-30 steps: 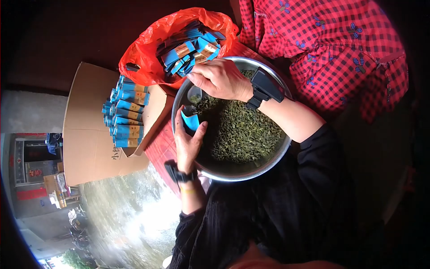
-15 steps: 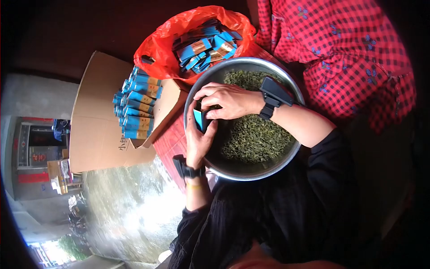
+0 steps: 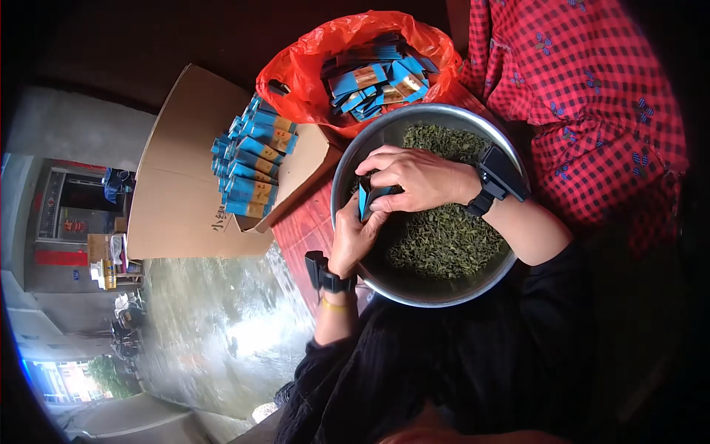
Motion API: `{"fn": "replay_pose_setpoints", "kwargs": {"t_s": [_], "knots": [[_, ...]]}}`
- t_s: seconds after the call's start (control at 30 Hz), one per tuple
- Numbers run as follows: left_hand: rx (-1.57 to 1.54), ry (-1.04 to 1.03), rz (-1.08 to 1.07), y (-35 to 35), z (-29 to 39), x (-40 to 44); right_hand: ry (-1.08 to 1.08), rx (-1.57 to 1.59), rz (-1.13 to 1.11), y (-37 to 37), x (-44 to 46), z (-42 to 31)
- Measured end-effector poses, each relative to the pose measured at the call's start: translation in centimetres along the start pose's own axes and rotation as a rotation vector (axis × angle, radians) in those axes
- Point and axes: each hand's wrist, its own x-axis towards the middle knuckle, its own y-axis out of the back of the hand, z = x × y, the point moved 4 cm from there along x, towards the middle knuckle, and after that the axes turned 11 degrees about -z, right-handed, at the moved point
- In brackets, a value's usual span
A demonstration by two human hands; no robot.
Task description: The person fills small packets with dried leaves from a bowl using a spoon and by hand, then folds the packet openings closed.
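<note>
My left hand (image 3: 355, 238) is closed around a small blue packet (image 3: 363, 200), held upright over the left side of a metal basin (image 3: 431, 300). My right hand (image 3: 425, 180) bends over the packet's top with its fingers curled together at the opening. Whatever those fingers hold is hidden. Dried green leaves, looking like tea (image 3: 447, 240), lie in the basin below both hands.
Left of the basin, a cardboard box (image 3: 177, 166) holds several stacked blue packets (image 3: 251, 166). Behind it sits a red plastic bag (image 3: 296, 81) with flat blue packets (image 3: 381, 81). Red checked cloth (image 3: 577, 111) hangs at right.
The whole view has shifted, so basin, box and bag appear further right. My left hand still grips the packet, and my right fingers stay at its top with only a slight change of pose.
</note>
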Motion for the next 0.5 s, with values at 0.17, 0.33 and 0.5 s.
{"fn": "replay_pose_setpoints", "kwargs": {"t_s": [0.17, 0.33, 0.5], "knots": [[0.057, -0.013, -0.028, 0.2, -0.4, -0.2, -0.047, 0.008, -0.026, -0.3, 0.0, -0.2], [0.023, -0.158, 0.073, 0.3, 0.9, -0.3, -0.028, 0.099, 0.039, 0.3, 0.3, -0.8], [-0.021, -0.074, 0.081, 0.7, 0.8, -0.8, -0.022, 0.114, 0.051, 0.3, 0.1, -0.7]]}}
